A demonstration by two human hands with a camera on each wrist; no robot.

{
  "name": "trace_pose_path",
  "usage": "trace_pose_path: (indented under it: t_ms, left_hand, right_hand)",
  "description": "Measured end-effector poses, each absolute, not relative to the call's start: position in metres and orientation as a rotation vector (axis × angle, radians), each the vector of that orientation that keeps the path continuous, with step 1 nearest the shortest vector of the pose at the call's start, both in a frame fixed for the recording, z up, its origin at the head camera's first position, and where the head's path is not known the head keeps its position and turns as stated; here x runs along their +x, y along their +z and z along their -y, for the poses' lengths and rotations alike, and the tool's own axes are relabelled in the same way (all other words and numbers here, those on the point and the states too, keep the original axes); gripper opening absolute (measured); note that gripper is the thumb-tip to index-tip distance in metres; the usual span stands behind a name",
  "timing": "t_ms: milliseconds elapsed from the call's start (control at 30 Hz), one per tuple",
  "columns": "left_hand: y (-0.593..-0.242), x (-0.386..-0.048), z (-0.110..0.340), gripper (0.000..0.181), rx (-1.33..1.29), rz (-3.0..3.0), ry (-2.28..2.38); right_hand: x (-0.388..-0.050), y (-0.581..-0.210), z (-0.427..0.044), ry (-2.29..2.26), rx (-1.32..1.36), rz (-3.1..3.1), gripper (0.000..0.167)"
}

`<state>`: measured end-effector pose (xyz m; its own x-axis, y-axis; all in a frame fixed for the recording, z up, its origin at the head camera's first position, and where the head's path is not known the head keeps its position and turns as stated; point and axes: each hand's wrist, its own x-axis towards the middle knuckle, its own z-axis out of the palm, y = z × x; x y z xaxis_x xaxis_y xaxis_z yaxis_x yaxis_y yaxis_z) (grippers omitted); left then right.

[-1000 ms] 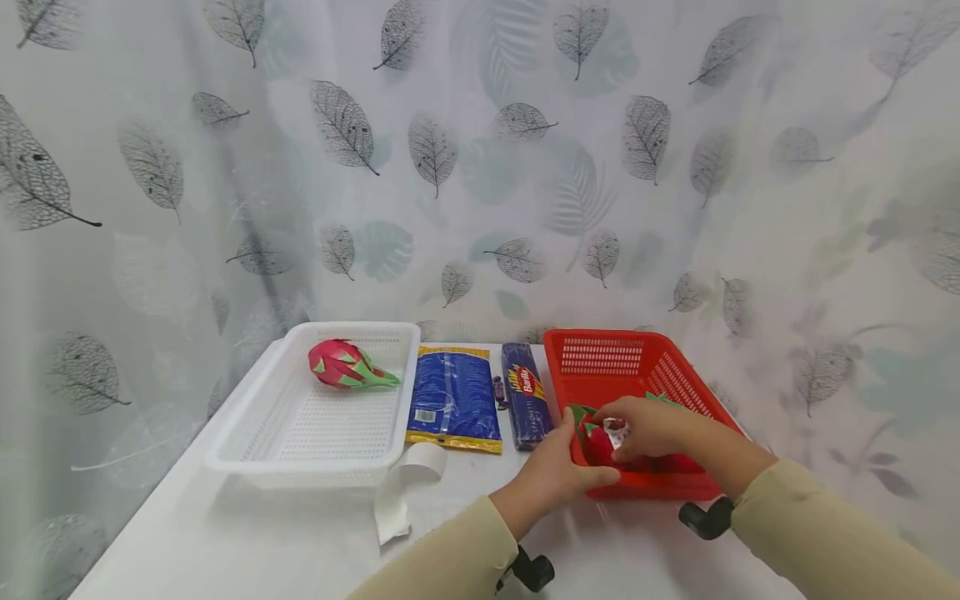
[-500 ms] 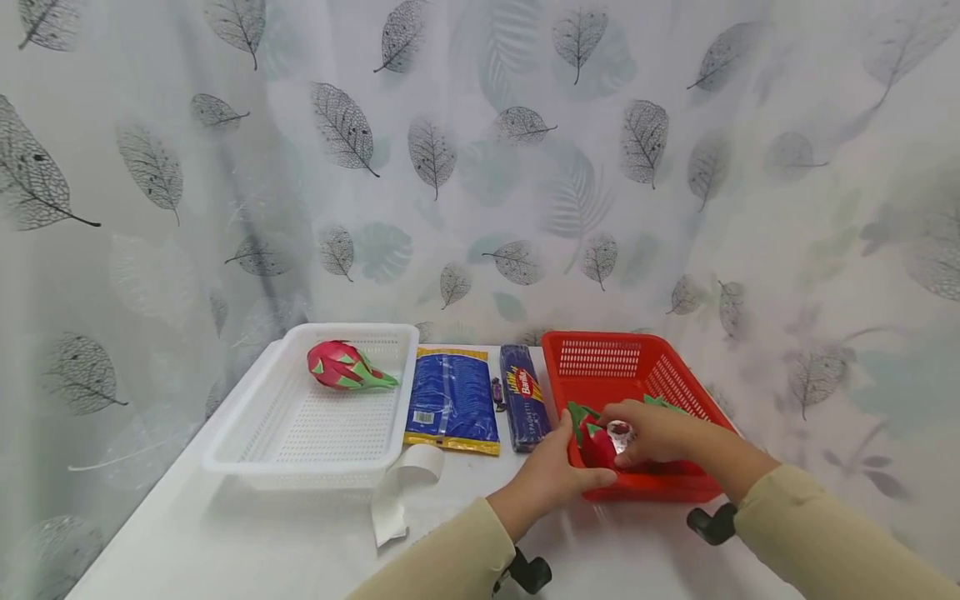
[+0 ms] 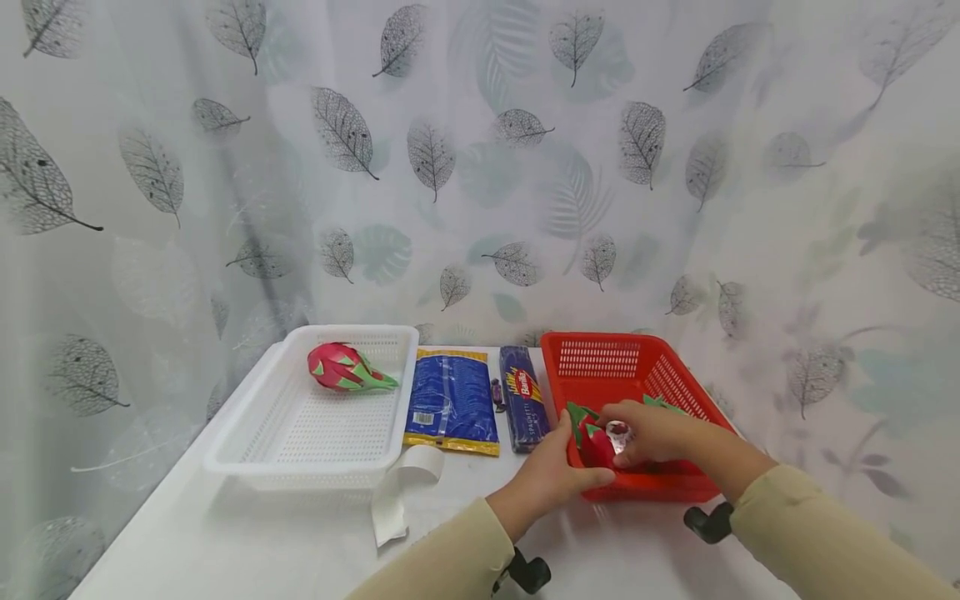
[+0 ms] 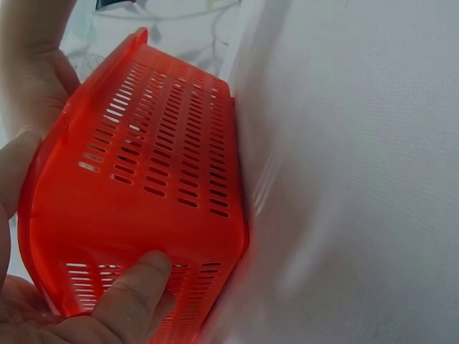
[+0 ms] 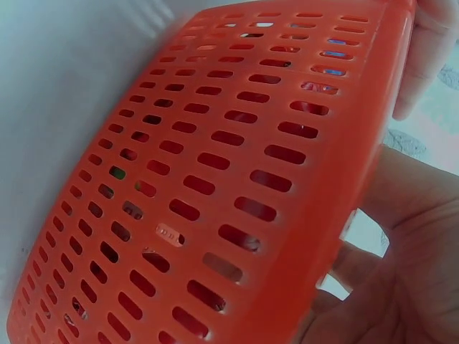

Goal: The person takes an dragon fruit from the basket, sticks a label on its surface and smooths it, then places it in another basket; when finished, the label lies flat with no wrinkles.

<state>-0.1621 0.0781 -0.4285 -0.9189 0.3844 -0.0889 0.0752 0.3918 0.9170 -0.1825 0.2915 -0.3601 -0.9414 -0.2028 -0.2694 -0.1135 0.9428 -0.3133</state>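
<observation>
In the head view my left hand (image 3: pixel 546 471) holds the front left corner of the red plastic basket (image 3: pixel 600 357). The left wrist view shows one digit on the basket's slotted outer wall (image 4: pixel 143 208) and another at the rim. Inside the basket, my right hand (image 3: pixel 654 429) reaches down with bent fingers. A small whitish thing with dark red marks (image 3: pixel 618 432) shows between its thumb and index finger; its kind is unclear. Close by lies a red and green dragon fruit (image 3: pixel 595 444). More green tips (image 3: pixel 662 403) rise behind the right hand. The slotted wall hides most contents in the right wrist view.
At left a white basket (image 3: pixel 255 433) holds another dragon fruit (image 3: pixel 345 367). Between the baskets lie a blue and yellow bag (image 3: pixel 452 400), a Barilla spaghetti pack (image 3: pixel 525 400) and a small purple wrapped piece (image 3: pixel 497 394). A curled white paper strip (image 3: pixel 392 504) lies in front.
Both hands keep nearly the same places at the red basket. The whole head view shifts only slightly; the baskets and packs stay where they were.
</observation>
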Motion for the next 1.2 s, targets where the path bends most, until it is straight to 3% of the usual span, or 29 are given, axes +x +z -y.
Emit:
trace_pose_path:
  t_ms: [1200]
  left_hand:
    - [-0.4321, -0.1605, -0.0767, 0.111, 0.405, -2.310, 1.582]
  right_hand:
    - [-0.1796, -0.3607, -0.2934, -0.412, -0.232, -2.805, 0.071]
